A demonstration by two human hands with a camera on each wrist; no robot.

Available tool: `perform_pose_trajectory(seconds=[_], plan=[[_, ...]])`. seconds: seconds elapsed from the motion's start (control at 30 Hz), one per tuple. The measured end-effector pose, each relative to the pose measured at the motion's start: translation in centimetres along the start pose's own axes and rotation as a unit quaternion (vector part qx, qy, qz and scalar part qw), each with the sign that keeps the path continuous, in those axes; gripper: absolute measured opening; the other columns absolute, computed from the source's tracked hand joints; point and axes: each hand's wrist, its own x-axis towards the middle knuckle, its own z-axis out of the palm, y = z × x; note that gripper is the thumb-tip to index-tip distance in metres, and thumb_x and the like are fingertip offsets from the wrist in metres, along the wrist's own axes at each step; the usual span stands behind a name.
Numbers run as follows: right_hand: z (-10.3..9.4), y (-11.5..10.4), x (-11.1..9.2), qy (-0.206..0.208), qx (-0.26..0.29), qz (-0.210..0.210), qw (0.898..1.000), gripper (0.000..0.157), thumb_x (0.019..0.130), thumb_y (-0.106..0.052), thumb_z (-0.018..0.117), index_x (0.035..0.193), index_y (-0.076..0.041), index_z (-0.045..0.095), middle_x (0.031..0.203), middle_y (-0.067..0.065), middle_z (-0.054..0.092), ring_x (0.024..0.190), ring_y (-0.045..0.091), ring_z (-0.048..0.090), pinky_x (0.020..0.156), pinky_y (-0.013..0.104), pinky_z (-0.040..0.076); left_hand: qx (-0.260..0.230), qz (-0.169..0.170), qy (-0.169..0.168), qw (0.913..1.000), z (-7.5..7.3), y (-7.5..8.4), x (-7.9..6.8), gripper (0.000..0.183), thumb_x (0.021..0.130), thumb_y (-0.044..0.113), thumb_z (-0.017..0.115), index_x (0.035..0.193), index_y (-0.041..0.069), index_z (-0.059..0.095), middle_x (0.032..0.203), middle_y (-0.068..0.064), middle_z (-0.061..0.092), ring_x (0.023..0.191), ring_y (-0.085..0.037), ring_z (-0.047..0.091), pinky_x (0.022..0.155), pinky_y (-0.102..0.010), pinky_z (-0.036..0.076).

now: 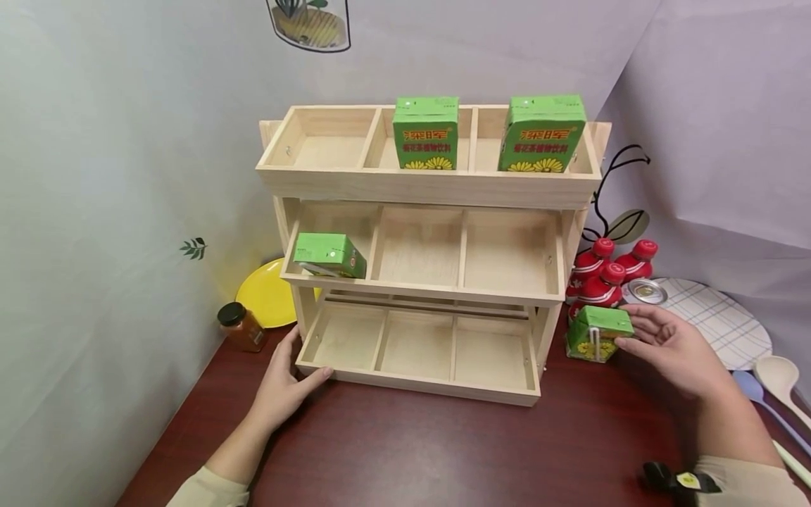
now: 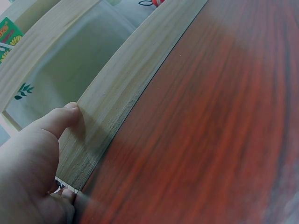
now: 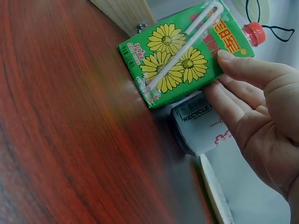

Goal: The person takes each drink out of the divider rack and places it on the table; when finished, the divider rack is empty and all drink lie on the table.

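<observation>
A three-tier wooden rack [image 1: 427, 186] with divided trays stands on the table. My left hand [image 1: 283, 386] grips the front left corner of its bottom tray; in the left wrist view the thumb [image 2: 70, 112] lies over the front board. Right of the rack, my right hand [image 1: 681, 352] pinches a green drink carton [image 1: 598, 334] at its right side. The right wrist view shows yellow flowers and a white straw on this carton [image 3: 182, 51]. Two more cartons stand in the top tray, in the middle [image 1: 426, 134] and right [image 1: 543, 134] compartments. Another carton [image 1: 329, 253] sits in the middle tier's left compartment.
Behind the held carton are several red-capped bottles [image 1: 602, 274] and a can [image 1: 645, 291]. A checked round plate [image 1: 716, 317] and spoons [image 1: 778, 377] lie at the right. Left of the rack are a yellow plate [image 1: 269, 292] and a dark-lidded jar [image 1: 241, 327].
</observation>
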Motion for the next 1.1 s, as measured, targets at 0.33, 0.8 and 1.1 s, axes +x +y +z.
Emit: perform_pose_trajectory(seconds=[0.33,0.8,1.1], plan=[[-0.3,-0.5,-0.2,-0.011,-0.030,-0.015,0.999,0.055,0.084,0.007,0.071,0.133,0.008,0.045,0.116,-0.015,0.060,0.102,-0.004,0.060,0.077,0.014,0.049,0.000,-0.005,0.006,1.0000,0.0,0.3,0.0,0.100,0.076,0.028,0.085,0.153,0.020,0.023,0.145,-0.010,0.032,0.131,-0.023,0.037,0.094,-0.009,0.031],[-0.3,-5.8,-0.5,0.104,-0.179,0.036,0.978,0.046,0.083,-0.028,0.079,0.123,-0.012,0.064,0.104,-0.020,0.066,0.084,-0.017,0.058,0.070,0.004,0.041,0.023,-0.006,0.005,0.9997,-0.1,0.7,-0.1,0.099,0.076,0.027,0.084,0.154,0.016,0.023,0.143,-0.012,0.034,0.131,-0.026,0.036,0.097,-0.015,0.031],[2.8,-9.2,0.2,0.186,-0.050,-0.233,0.953,0.037,0.069,0.015,0.076,0.105,0.012,0.068,0.102,0.019,0.069,0.095,0.005,0.065,0.085,0.014,0.046,0.006,0.013,0.006,0.9999,-0.4,3.7,-0.5,0.095,0.077,0.016,0.083,0.150,0.000,0.025,0.141,-0.022,0.035,0.128,-0.035,0.037,0.095,-0.012,0.031]])
